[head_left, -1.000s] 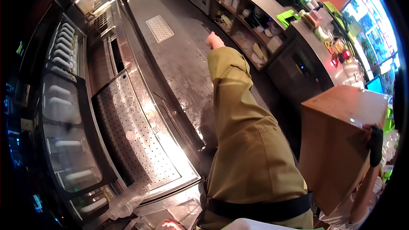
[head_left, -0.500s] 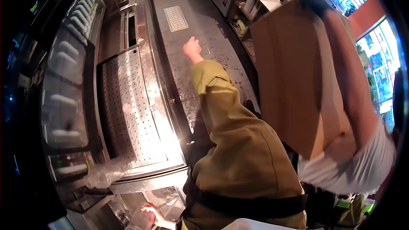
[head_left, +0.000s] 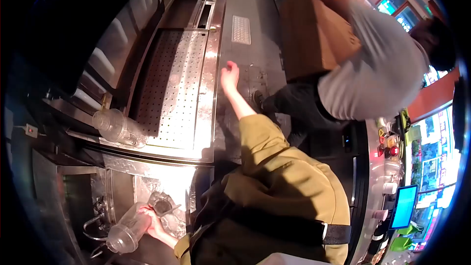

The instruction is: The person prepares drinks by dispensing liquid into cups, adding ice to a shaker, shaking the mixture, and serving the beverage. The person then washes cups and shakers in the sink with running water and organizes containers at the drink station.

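My left hand [head_left: 154, 223] is at the lower left over the sink area, with its fingers wrapped round a clear plastic jar [head_left: 122, 233]. The jar is tilted, its ridged end pointing down and left. Beside that hand is another clear container [head_left: 164, 206] with a flat strip across it, partly blurred. My right hand [head_left: 229, 76] hangs out over the floor beside the metal counter edge. Its fingers are loosely curled and apart, and nothing shows in them. A similar clear jar [head_left: 117, 127] lies on its side at the corner of the perforated drain tray [head_left: 171, 78].
A co-worker in a grey shirt [head_left: 378, 64] carries a large cardboard box [head_left: 314, 29] along the aisle, close to my right arm. A floor drain cover [head_left: 241, 30] lies ahead. At right, a counter [head_left: 360, 216] holds a lit screen [head_left: 404, 207]. A metal faucet [head_left: 93, 228] stands lower left.
The co-worker and box have passed up the aisle, away from me. My view has shifted, showing more of the sink and the jar in my left hand. My right arm is still stretched out.
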A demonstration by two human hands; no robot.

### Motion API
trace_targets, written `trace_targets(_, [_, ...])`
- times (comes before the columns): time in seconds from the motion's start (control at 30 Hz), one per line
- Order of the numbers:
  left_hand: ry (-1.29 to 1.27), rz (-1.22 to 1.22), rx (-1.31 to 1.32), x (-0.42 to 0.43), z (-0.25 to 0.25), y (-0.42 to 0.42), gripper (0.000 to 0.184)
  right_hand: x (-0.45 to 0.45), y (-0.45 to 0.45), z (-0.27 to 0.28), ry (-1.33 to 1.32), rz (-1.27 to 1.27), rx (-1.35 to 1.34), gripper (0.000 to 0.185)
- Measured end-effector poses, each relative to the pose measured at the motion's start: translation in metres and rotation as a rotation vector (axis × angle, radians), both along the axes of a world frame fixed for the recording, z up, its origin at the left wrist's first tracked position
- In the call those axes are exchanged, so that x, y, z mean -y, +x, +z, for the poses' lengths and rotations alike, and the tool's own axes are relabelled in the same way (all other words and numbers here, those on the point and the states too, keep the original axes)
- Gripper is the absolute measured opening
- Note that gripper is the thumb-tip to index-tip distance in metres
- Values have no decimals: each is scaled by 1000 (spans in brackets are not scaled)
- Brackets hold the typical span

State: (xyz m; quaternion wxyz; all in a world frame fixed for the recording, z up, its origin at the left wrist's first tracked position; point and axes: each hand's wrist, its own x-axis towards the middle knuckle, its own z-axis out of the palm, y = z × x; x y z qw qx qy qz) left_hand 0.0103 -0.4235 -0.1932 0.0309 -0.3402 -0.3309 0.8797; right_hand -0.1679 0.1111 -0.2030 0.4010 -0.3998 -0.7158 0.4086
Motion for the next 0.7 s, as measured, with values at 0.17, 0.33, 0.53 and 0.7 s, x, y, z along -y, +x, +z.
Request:
trace_targets(0.17, [71, 48, 19, 7, -13, 10, 60, 28, 21, 28, -36, 124, -44, 36])
trace_targets(0.33, [68, 35, 5, 19, -30, 12, 58, 26, 25, 31, 89, 126, -53, 36])
trace_targets(0.53, [-77, -10, -121, 0, -32, 2, 67, 16, 33, 22, -55, 161, -29, 38])
trace_targets(0.7, [-155, -33, -100, 10, -24, 4, 64, 14, 43, 17, 73, 75, -122, 35])
